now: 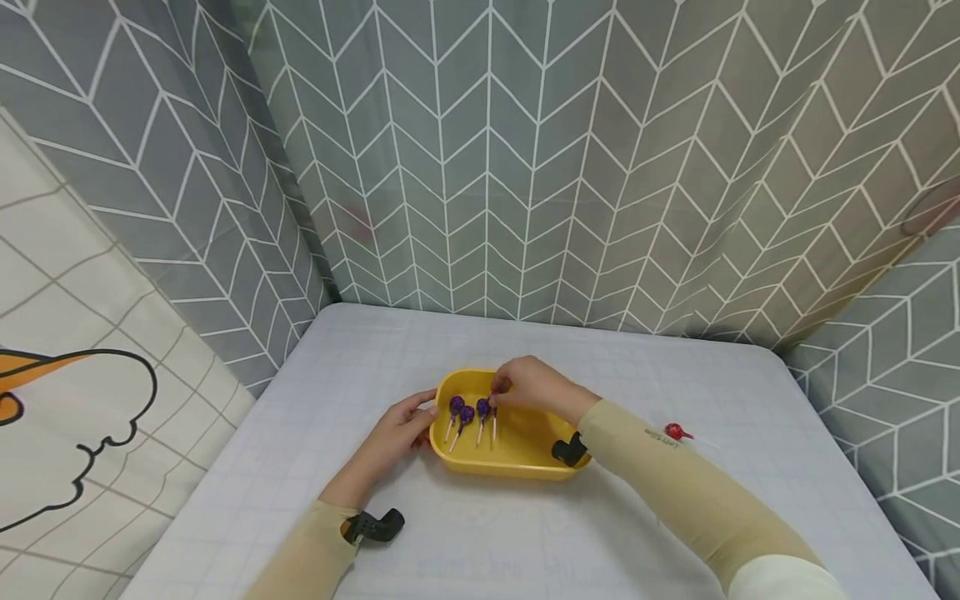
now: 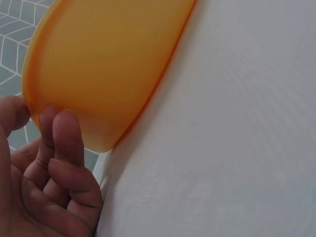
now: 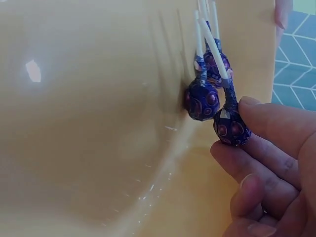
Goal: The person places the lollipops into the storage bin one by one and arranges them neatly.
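Note:
A yellow tray (image 1: 525,446) stands on the table, with several purple-wrapped lollipops (image 1: 467,414) lying side by side in its left part, white sticks toward the near side. My right hand (image 1: 536,387) reaches over the far rim. Between thumb and fingers it pinches the purple head of one lollipop (image 3: 232,129), stick up in the right wrist view, close beside the others. At the tray's left end my left hand (image 1: 401,425) holds the rim; in the left wrist view its curled fingers (image 2: 67,138) touch the tray's outer wall (image 2: 108,64).
A red lollipop (image 1: 675,431) lies on the white table (image 1: 480,533) to the right of the tray, beyond my right forearm. Grey patterned curtains (image 1: 525,167) hang behind the table and on both sides. Each wrist wears a small black camera (image 1: 378,525).

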{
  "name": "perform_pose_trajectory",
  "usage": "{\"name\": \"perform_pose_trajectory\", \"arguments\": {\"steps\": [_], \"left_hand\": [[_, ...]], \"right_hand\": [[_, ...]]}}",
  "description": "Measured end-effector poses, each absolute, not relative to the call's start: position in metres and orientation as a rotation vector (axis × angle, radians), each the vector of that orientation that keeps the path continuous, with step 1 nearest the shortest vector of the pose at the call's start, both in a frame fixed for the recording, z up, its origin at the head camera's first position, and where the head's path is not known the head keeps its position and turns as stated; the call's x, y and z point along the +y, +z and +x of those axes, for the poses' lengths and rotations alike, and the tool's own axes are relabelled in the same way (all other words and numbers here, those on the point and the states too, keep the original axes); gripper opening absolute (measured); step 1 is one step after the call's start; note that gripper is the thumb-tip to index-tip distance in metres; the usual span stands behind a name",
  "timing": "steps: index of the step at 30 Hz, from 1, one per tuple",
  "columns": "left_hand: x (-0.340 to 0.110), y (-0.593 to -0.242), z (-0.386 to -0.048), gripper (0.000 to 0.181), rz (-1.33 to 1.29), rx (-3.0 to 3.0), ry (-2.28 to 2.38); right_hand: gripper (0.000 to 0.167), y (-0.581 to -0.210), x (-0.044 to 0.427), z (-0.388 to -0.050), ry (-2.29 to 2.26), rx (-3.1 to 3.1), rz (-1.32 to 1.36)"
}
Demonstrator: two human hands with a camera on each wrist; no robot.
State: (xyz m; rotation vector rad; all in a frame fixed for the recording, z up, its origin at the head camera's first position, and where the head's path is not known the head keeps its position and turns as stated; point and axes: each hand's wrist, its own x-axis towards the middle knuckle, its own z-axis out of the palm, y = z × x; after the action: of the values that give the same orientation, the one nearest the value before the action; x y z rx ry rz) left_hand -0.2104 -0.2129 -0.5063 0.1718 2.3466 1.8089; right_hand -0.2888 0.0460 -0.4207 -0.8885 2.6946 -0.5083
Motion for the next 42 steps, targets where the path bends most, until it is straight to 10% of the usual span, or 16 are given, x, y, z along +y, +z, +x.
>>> {"name": "perform_pose_trajectory", "arguments": {"steps": [42], "left_hand": [[-0.213, -0.508, -0.211, 0.052, 0.148, 2.342, 1.81]], "right_hand": [[0.015, -0.434, 0.038, -0.285, -0.406, 2.617, -0.826]]}}
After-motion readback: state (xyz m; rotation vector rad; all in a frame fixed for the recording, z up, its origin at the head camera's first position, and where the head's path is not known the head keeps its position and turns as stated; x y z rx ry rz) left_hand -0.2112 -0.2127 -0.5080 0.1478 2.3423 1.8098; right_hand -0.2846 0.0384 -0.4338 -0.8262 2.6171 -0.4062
